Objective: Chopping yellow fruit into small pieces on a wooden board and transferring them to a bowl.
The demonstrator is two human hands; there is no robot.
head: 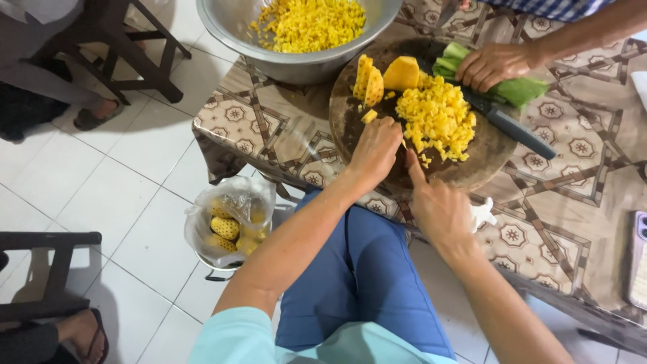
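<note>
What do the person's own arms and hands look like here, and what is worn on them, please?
Both arms are bare from above the elbow down. A short, pale turquoise sleeve covers the top of the left arm. The left hand and right hand wear no gloves, and no rings, watch or bracelets show from this view.

A big metal bowl (296, 57) full of small yellow bits sits at the top of the table (269, 128), which has a brown star pattern. Down on the white floor (121, 195), a bucket with a clear bag (231, 219) holds bumpy yellow peels. A dark wooden stool (128, 50) stands far left. A phone (639, 259) lies at the right edge.
</note>
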